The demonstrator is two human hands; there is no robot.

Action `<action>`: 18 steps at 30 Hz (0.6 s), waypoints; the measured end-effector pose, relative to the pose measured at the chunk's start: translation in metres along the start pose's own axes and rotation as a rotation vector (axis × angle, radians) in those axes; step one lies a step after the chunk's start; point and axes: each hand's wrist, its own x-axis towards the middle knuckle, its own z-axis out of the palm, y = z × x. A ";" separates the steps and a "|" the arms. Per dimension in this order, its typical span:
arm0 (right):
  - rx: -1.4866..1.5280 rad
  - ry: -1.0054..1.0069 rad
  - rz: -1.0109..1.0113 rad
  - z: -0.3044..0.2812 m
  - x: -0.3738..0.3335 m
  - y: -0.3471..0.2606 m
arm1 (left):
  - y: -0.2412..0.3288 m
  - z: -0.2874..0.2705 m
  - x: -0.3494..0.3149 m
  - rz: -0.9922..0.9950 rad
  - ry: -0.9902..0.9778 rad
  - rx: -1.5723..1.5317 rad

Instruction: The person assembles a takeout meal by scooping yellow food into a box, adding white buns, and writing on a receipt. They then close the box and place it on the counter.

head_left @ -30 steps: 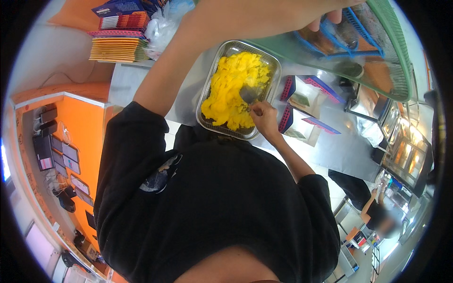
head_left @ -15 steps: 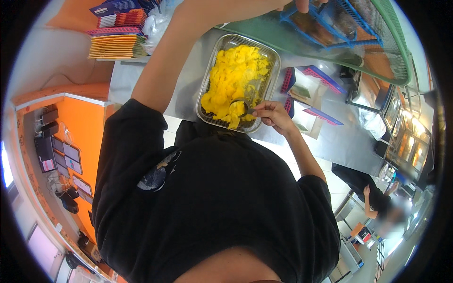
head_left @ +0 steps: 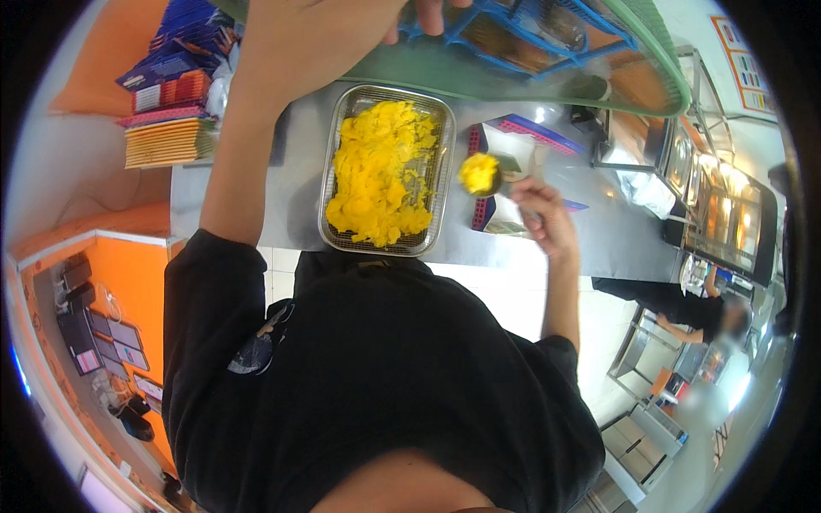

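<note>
In my right hand [head_left: 543, 209] is a dark round scoop [head_left: 491, 190], held by its handle and heaped with soft yellow food [head_left: 480, 173]. The scoop hangs over the near part of the open paper boxes [head_left: 492, 141], which have blue and pink patterned sides and a green piece inside. To its left lies a rectangular metal tray [head_left: 445, 171] with a mesh inside, spread with more of the yellow food [head_left: 376, 175]. My left hand [head_left: 342, 38] is raised at the upper edge, its visible fingertips apart and nothing seen between them; the rest of its fingers is cut off.
A green mesh-sided container [head_left: 513, 90] with blue dividers spans the top of the view. Stacked flat packaging [head_left: 167, 141] stands at the left on the steel table [head_left: 295, 188]. Glass-fronted cabinets [head_left: 735, 218] and a co-worker [head_left: 684, 308] are farther right.
My right hand has lifted the loaded scoop out of the tray and carried it right, over the paper boxes. My left hand stays raised, and the whole view has shifted.
</note>
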 end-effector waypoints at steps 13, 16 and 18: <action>-1.072 0.284 -0.191 -0.029 0.136 0.015 | -0.020 -0.019 0.013 0.288 -0.216 0.102; -0.966 0.376 -0.297 -0.022 0.127 0.016 | -0.028 -0.023 0.009 0.305 -0.214 0.063; -0.941 0.375 -0.389 -0.020 0.117 0.013 | -0.029 -0.024 0.012 0.386 -0.304 0.041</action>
